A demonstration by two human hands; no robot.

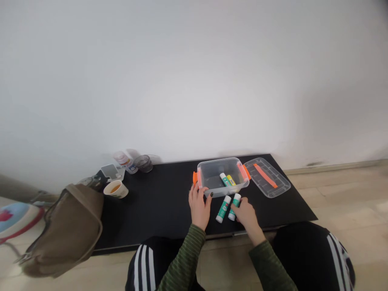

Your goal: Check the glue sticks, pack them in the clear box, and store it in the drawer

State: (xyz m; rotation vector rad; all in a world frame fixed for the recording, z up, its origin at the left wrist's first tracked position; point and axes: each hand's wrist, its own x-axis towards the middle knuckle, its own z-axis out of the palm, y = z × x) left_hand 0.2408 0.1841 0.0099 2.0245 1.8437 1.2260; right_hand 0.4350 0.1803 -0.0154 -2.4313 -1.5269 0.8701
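Resting on the front left corner of a clear plastic box, the left hand has its fingers spread and lightly curled over the rim, low in the centre of the frame. The right hand lies just to the right of it, in front of the box, with its fingers loosely bunched. Its fingertips touch the right-hand one of two green-labelled glue sticks, the right glue stick. Whether they pinch it cannot be told, because the hand hides its own thumb.

That stick lies on the black tabletop, its long axis running from front to back and leaning slightly right, with a white cap at the far end. The left glue stick lies just beside it, between the two hands and tilted further the same way. Its far end almost reaches the front of the box.

Inside the box, a green-labelled stick and a yellow stick lie close together, angled across the floor. Orange latches stand at the box's ends, and its clear lid, with an orange strip, lies to the right, apart from the box.

Toward the left of the tabletop stand a cup of amber drink and a dark glass. A brown bag slumps against the table's edge at lower left.
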